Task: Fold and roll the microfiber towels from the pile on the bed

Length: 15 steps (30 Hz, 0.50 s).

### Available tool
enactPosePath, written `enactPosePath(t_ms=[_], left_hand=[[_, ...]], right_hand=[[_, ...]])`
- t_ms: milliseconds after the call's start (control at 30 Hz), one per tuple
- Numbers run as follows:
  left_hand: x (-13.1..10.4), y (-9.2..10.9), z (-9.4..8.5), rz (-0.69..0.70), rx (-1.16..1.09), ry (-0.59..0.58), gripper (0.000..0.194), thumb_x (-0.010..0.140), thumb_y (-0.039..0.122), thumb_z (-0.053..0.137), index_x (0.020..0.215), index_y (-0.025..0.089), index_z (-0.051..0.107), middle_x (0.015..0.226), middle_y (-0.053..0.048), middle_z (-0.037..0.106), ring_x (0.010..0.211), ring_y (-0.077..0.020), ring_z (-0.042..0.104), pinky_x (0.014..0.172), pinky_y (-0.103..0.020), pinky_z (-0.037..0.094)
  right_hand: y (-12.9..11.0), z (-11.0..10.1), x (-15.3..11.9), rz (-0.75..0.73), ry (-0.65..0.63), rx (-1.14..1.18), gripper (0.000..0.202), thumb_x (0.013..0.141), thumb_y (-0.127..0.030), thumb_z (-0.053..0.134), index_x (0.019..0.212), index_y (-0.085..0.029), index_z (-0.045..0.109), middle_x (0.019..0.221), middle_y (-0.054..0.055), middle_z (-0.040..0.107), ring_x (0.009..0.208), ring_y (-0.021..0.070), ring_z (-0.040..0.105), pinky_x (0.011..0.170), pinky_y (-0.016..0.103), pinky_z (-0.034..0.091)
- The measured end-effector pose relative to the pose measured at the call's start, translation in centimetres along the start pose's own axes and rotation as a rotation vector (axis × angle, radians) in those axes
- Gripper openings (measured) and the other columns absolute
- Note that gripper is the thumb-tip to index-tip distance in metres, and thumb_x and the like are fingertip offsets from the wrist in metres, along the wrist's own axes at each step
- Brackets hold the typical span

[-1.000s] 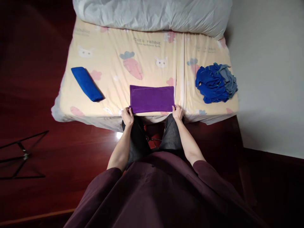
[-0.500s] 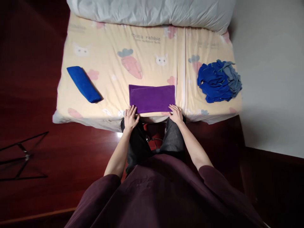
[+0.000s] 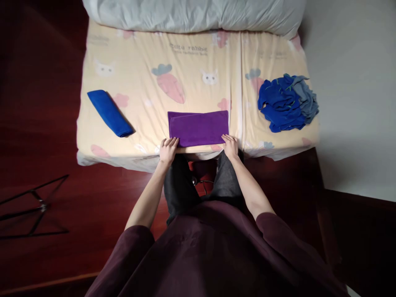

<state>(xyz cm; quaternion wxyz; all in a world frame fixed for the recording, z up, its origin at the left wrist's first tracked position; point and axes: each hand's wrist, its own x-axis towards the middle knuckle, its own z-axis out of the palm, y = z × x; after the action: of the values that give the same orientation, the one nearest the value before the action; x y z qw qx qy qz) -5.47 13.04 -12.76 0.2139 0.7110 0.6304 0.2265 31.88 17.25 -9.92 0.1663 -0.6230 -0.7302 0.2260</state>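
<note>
A folded purple cloth [image 3: 199, 128] lies near the front edge of the bed, its upper layer slightly offset from the one beneath at the left. My left hand [image 3: 168, 149] is closed on the cloth's lower left corner, thumb hidden under the hand. At the lower right corner, my right hand [image 3: 230, 145] grips the cloth with its fingers bent over the edge. Off to the left lies a blue cloth [image 3: 110, 113], folded into a narrow strip. A crumpled heap of blue cloth [image 3: 281, 103] with a grey-blue cloth [image 3: 306, 99] rests at the right.
The bed [image 3: 192, 95] has a yellow printed sheet. A pale quilt [image 3: 194, 15] lies along its far side. A white wall [image 3: 355, 99] stands at the right. Black stand legs [image 3: 41, 206] are on the red floor at the lower left.
My fingers have gone from lying fairly flat on the purple cloth's corners to bending round its near edge. The view has shifted slightly. The cloth has hardly moved.
</note>
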Motion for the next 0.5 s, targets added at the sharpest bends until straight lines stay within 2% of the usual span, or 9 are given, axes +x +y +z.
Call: enactPosePath(t_ms=[167, 267, 333, 500], left_hand=[[-1.6, -0.1, -0.7, -0.013, -0.014, -0.011, 0.056, 0.087, 0.009, 0.05, 0.135, 0.022, 0.074, 0.144, -0.015, 0.07, 0.14, -0.0339, 0.06, 0.128, -0.058, 0.032], [-2.7, -0.4, -0.6, -0.078, -0.105, 0.021, 0.056, 0.081, 0.009, 0.053, 0.13, 0.021, 0.076, 0.136, -0.015, 0.074, 0.132, -0.0334, 0.065, 0.122, -0.055, 0.042], [-3.1, -0.5, -0.1, -0.137, -0.206, 0.099, 0.055, 0.08, 0.012, 0.054, 0.131, 0.019, 0.074, 0.132, -0.016, 0.075, 0.129, -0.0321, 0.067, 0.119, -0.051, 0.048], [-3.2, -0.4, 1.9, -0.287, -0.379, 0.358, 0.043, 0.09, 0.029, 0.06, 0.131, 0.016, 0.068, 0.126, -0.016, 0.075, 0.119, -0.0269, 0.07, 0.109, -0.043, 0.054]], right_hand=[[-0.2, -0.3, -1.8, 0.016, 0.014, 0.004, 0.055, 0.088, 0.002, 0.051, 0.134, -0.016, 0.075, 0.141, 0.013, 0.073, 0.138, 0.0285, 0.061, 0.124, 0.051, 0.039], [0.0, -0.5, -2.5, 0.031, 0.051, 0.021, 0.051, 0.089, -0.001, 0.052, 0.132, -0.016, 0.075, 0.134, 0.013, 0.075, 0.132, 0.029, 0.064, 0.122, 0.05, 0.042], [0.3, -0.5, -2.4, 0.04, 0.084, 0.074, 0.049, 0.088, -0.002, 0.054, 0.13, -0.018, 0.074, 0.132, 0.011, 0.076, 0.13, 0.0272, 0.064, 0.122, 0.047, 0.043], [1.1, -0.5, -1.5, 0.123, 0.157, 0.173, 0.035, 0.09, -0.012, 0.063, 0.123, -0.018, 0.073, 0.127, 0.011, 0.076, 0.126, 0.0266, 0.065, 0.118, 0.042, 0.048]])
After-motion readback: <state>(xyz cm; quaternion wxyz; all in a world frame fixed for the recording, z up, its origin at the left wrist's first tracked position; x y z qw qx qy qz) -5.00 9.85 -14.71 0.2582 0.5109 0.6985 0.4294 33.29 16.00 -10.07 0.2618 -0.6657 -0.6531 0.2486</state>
